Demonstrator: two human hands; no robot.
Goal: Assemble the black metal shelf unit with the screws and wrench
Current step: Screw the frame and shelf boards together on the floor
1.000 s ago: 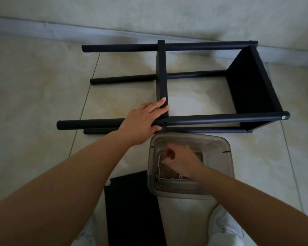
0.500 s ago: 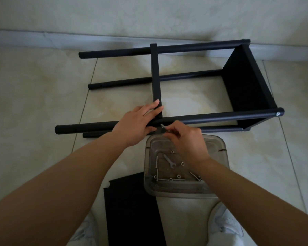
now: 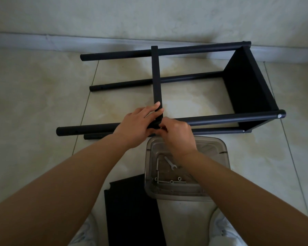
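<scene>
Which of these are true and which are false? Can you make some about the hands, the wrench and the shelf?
1. The wrench lies in the clear plastic box. True.
2. The left hand is lifting the box. False: it rests on the black shelf frame.
3. The right hand has its fingers curled at the frame's joint. True.
4. The frame stands upright. False: it lies on its side on the floor.
5. A loose black panel lies beside the box. True.

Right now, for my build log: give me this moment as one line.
left hand: steadies shelf frame at crossbar joint | right hand: fingers curled at joint, contents hidden | wrench: in tray
</scene>
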